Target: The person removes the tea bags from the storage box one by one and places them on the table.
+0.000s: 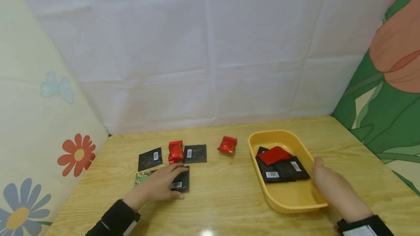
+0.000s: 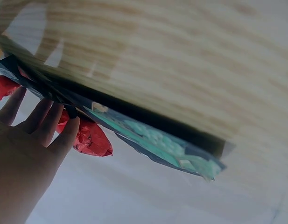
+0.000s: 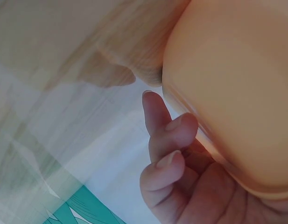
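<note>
My left hand [image 1: 160, 183] lies over a black flat packet [image 1: 183, 184] with a barcode label, at the left of the table. Its fingers are spread in the left wrist view and touch the packets there. A green patterned packet [image 1: 142, 177] shows partly from beneath the hand. Just beyond are two more black packets [image 1: 150, 159] [image 1: 195, 154] and a red wrapped piece [image 1: 175, 151]. My right hand [image 1: 334, 188] grips the right rim of a yellow tray [image 1: 273, 201], its fingers curled along the outer side. Inside lie several black packets [image 1: 285, 170] and a red packet [image 1: 274, 155].
Another red wrapped piece [image 1: 228, 144] sits on the wooden table [image 1: 226, 188] between the left group and the tray. A white cloth [image 1: 210, 64] hangs along the back edge. Printed panels with flowers stand at both sides.
</note>
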Available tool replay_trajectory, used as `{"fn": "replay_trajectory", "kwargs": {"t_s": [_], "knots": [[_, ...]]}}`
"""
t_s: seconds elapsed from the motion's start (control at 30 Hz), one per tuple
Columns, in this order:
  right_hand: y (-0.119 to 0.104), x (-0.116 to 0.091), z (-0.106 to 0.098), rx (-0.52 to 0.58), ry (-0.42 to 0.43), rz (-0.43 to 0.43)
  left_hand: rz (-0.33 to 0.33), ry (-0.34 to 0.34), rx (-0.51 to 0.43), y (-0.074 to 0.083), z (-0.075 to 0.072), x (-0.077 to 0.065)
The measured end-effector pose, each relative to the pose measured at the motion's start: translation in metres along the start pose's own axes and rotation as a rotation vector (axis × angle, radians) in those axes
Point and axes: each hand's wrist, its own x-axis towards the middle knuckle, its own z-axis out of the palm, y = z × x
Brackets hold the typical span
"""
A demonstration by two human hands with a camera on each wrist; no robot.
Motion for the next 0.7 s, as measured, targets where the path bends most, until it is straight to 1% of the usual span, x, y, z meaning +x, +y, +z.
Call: {"fn": "replay_trajectory", "kwargs": {"t_s": [0.17,0.4,0.5,0.7], "knots": [[-0.001,0.0,-0.002,0.013,-0.029,0.022,-0.01,0.0,0.0,0.001,-0.001,0.001],[0.0,0.0,-0.001,-0.006,-0.004,0.018,0.02,0.029,0.047,0.008,-0.004,0.002],[-0.001,0.0,0.0,-0.018,0.012,0.01,0.034,0.031,0.05,0.014,-0.006,0.003],[-0.002,0.0,-0.001,-0.008,0.0,0.026,0.042,-0.012,-0.001,0.034,-0.01,0.013]]}}
